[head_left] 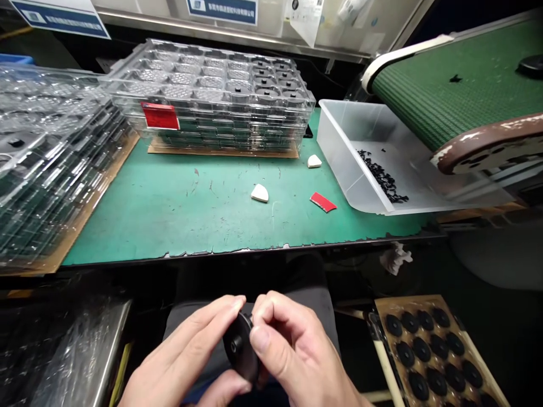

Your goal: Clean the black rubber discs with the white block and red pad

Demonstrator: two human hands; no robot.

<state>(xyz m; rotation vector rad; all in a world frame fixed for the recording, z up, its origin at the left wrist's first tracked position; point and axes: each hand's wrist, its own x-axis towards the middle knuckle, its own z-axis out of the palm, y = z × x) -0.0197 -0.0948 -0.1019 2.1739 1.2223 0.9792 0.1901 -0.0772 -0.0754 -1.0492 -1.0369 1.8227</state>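
A round black part (240, 346) with a small hub at its centre is held upright over the lap, in front of the table's edge. My left hand (190, 350) grips it by the rim, fingers on top and thumb below. My right hand (292, 345) is closed at the part's right side, thumb and curled fingers pinched against its edge. Whether anything small sits between the right fingertips is hidden.
Stacked clear trays (220, 85), some pockets with black parts, stand behind; more trays (51, 169) at left. A plastic bin (339, 152) of small black pieces lies under the green conveyor (458, 73). Two white pieces and a red piece (323, 202) lie on the table (190, 209).
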